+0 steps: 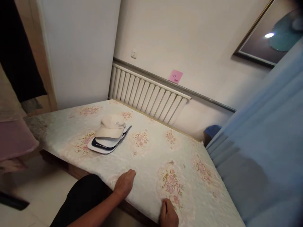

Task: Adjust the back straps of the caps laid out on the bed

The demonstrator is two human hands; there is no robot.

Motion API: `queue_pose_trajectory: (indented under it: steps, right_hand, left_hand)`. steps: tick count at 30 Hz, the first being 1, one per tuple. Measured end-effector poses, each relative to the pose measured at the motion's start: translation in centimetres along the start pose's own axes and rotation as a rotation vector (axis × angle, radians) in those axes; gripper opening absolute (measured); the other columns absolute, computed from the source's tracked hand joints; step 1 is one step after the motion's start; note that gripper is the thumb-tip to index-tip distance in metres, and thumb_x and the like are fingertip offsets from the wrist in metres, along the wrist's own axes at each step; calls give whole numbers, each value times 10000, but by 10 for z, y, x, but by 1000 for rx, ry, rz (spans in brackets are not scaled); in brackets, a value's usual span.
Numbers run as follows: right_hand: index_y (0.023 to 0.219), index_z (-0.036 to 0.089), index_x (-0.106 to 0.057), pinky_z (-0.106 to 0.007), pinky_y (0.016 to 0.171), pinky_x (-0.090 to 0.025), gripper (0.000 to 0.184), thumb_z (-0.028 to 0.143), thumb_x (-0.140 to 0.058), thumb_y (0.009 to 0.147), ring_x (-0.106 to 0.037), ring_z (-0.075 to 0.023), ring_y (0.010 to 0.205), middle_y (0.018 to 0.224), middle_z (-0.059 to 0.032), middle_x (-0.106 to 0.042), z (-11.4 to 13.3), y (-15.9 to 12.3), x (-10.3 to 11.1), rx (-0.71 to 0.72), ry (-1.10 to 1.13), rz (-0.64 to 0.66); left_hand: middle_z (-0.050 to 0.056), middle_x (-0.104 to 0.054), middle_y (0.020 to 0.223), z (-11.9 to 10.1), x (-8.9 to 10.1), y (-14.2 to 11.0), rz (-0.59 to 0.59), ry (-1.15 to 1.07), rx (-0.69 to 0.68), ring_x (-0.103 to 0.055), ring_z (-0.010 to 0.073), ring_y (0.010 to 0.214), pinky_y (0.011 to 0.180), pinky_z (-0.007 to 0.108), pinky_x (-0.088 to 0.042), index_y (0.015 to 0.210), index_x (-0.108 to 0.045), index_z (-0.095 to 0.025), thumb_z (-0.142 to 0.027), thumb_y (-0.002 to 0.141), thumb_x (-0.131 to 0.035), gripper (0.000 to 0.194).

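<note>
My left hand (125,183) lies on the near edge of the mattress (153,167), its fingers curled into a loose fist. Farther right, my right hand (169,215) is also closed, low in the view against the same edge. Nothing shows in either hand. Ahead of my left hand and to its left, a stack of several baseball caps sits on the flowered mattress cover. A beige cap (111,126) with a small dark logo tops the stack. Under it show white and navy brims, the navy brim (101,144) bearing small light lettering. Neither hand touches the caps.
A white radiator (146,93) runs along the wall behind the bed, with a pink note (175,76) above it. A blue curtain (262,135) hangs at the right. Clothes (21,56) hang at the left. My dark-clothed knee (82,195) is beside the bed frame.
</note>
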State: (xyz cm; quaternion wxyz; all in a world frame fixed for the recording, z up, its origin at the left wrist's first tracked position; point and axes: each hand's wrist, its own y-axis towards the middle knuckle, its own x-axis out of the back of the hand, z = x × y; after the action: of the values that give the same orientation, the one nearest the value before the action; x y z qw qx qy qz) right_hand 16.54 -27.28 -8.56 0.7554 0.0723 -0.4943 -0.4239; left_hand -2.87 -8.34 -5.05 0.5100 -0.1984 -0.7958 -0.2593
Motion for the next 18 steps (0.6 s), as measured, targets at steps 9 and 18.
queue_pose_trajectory:
  steps: [9,18]
  right_hand:
    - [768,233,-647,-270,650,-447,414,493,-352,898,-648,-206,693,755,-59,-701,20,-5,20,-75,123,78]
    - [563,244,-527,-292,575,-382,341,493,-436,779,-497,-184,544,511,18,-530,41,26,26,-346,380,128]
  left_hand:
    - [35,-589,888,1,1,-14,-38,-115,59,-556,166,855,779,270,-384,863,-531,-206,-228,952,-278,269]
    - [-12,-528,644,7,12,16,2,-545,226,-542,147,683,706,250,-407,715,-459,-215,-360,913,-282,303]
